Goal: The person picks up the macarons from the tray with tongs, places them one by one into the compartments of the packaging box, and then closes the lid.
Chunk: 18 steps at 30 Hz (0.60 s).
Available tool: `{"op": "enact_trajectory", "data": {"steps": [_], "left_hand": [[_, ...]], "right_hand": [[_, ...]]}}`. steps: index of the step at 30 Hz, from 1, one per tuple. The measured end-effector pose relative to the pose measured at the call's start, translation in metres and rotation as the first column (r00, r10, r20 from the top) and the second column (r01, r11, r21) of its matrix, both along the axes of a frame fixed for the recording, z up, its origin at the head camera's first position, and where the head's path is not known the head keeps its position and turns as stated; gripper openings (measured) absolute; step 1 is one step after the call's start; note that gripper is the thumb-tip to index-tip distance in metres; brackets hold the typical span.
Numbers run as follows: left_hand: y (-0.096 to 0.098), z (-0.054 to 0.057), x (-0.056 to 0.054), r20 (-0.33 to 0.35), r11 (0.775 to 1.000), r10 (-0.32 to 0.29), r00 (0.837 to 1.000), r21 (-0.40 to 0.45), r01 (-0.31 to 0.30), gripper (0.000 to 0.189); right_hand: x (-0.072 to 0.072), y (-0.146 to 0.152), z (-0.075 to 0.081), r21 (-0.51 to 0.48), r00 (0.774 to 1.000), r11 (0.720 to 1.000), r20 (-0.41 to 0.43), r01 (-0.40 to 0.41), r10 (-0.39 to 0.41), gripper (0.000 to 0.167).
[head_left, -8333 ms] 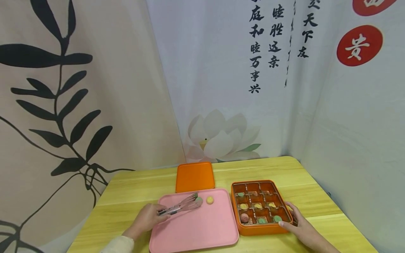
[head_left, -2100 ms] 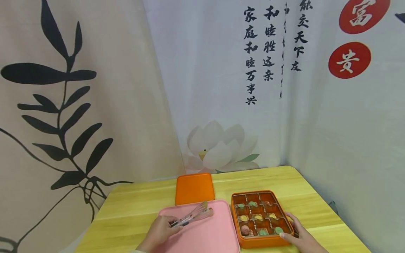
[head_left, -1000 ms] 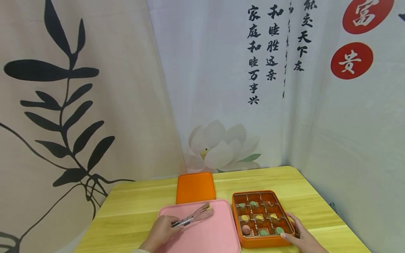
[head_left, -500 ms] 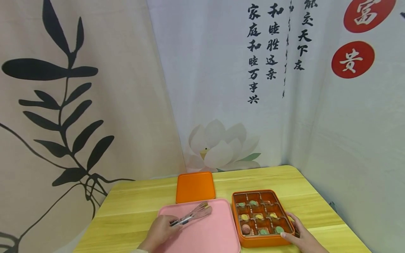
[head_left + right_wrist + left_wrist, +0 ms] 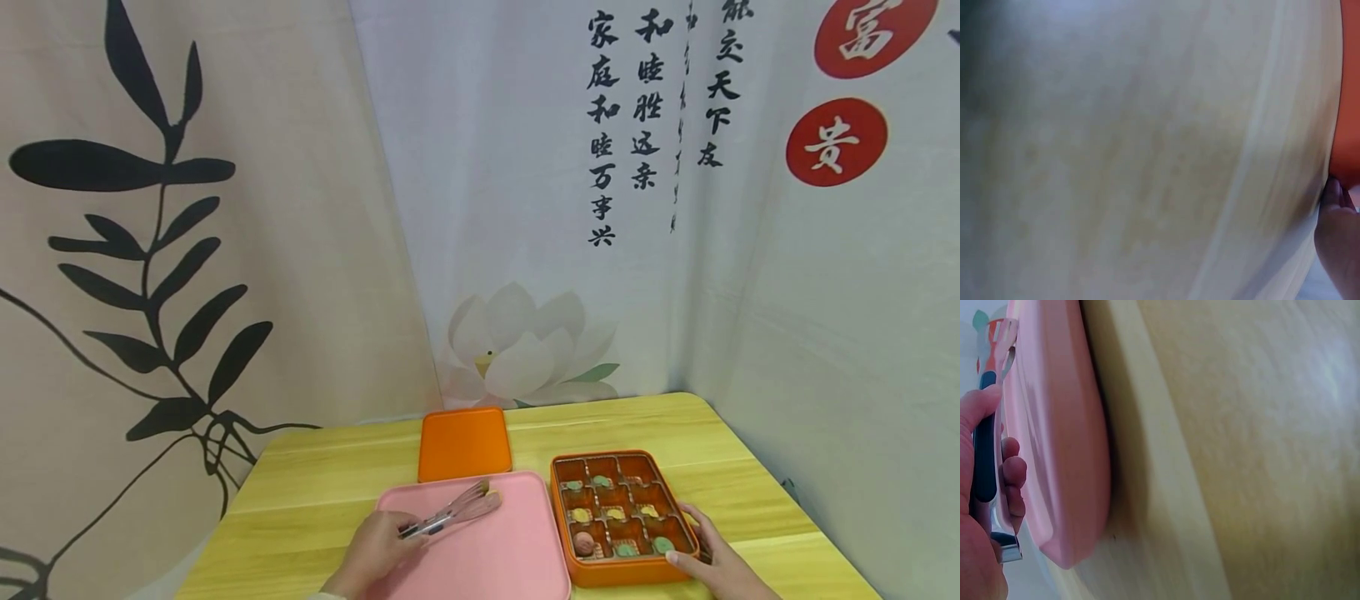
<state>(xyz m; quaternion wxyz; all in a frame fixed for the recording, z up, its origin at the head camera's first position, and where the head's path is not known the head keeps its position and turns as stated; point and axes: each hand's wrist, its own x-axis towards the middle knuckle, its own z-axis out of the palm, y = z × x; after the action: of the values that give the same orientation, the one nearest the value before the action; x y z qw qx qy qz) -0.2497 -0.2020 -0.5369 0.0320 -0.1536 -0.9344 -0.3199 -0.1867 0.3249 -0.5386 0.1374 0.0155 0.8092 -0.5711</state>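
My left hand (image 5: 372, 552) grips a pair of metal tongs (image 5: 442, 519) over the pink tray (image 5: 495, 562). The tongs slant away to the right, and a bit of yellow shows at their far ends, mostly hidden by them. In the left wrist view, fingers and thumb wrap the dark-sided handle (image 5: 985, 447). My right hand (image 5: 716, 560) holds the right front corner of an orange box (image 5: 618, 575), thumb on the rim and fingers along the side. Inside its divided insert lie green pieces (image 5: 602, 482), yellow pieces (image 5: 581, 515) and a reddish-brown ball (image 5: 583, 543).
An orange lid-like square (image 5: 465, 444) lies behind the tray. All stand on a yellow wood-grain table (image 5: 337, 467), with the box just right of the tray. A printed curtain (image 5: 517, 208) hangs behind the table's far edge.
Since the oldest frame, the green piece has left the tray and one shows in the box's back middle compartment. The tongs now cover the yellow piece's area. Lately the tongs shifted slightly left.
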Motion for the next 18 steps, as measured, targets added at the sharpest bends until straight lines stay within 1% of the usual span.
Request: {"op": "enact_trajectory", "data": {"steps": [8,14,18], "left_hand": [[-0.0005,-0.0010,0.0015,-0.023,1.000,-0.006,1.000,0.002,0.006,0.015],[-0.0007,-0.0016,0.0007,-0.040,1.000,-0.014,0.999,-0.005,0.014,0.016],[0.0029,-0.0018,-0.0008,-0.012,1.000,-0.011,1.000,0.000,0.011,0.014]], "right_hand": [[-0.0009,-0.0012,0.0002,0.051,1.000,0.998,-0.005,0.020,-0.020,0.081],[-0.0012,-0.0020,0.0023,0.048,1.000,0.999,0.011,0.021,-0.021,0.082],[-0.0005,-0.0014,0.0015,0.025,1.000,0.999,0.006,0.021,-0.022,0.081]]}}
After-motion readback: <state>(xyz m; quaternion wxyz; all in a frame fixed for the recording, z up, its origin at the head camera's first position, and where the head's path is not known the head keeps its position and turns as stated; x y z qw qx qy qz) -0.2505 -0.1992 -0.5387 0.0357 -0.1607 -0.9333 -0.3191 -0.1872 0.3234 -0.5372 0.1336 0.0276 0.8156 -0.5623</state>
